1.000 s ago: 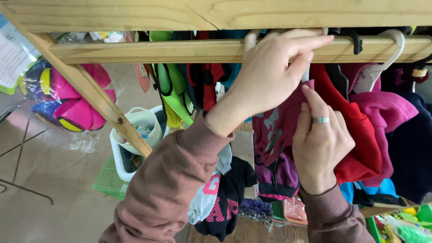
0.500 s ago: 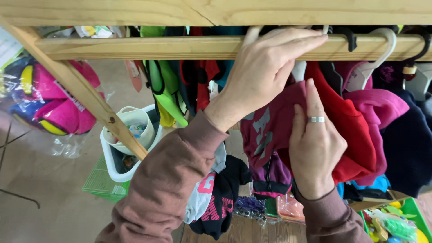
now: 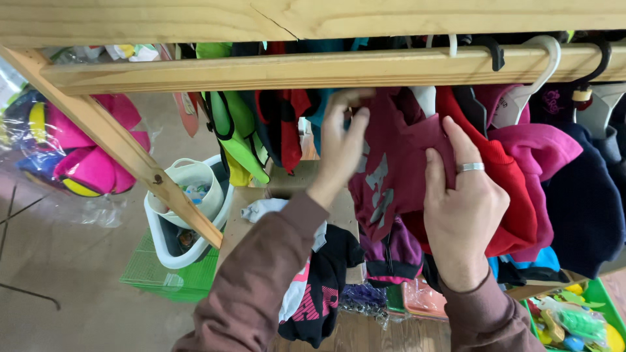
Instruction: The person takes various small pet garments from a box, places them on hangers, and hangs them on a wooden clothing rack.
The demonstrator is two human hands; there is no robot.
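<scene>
Your left hand (image 3: 342, 146) pinches the upper left edge of the maroon sweatshirt (image 3: 391, 163), fingers curled closed on the cloth. Your right hand (image 3: 463, 208), with a ring on one finger, grips the same garment's right side, thumb on the front and fingers pressed into the fabric. The sweatshirt hangs just below the wooden rail (image 3: 261, 68), between your two hands.

At three o'clock from your right hand, a red garment (image 3: 515, 215) presses against it, then a magenta hoodie (image 3: 541, 150) and a dark navy one (image 3: 587, 202). At nine o'clock from your left hand hang a red-and-black top (image 3: 287, 124) and a lime green vest (image 3: 235, 130). These crowd the sweatshirt on both sides.

At seven o'clock a white bucket (image 3: 189, 182) sits in a larger white bin (image 3: 171, 251), behind the slanted wooden brace (image 3: 130, 156). Pink toys in plastic (image 3: 91, 163) lie far to nine o'clock.

The rail and top beam (image 3: 391, 13) hide most hanger hooks; whether the sweatshirt hangs on one, you cannot tell. The green tray (image 3: 587, 313) at five o'clock is cut off.
</scene>
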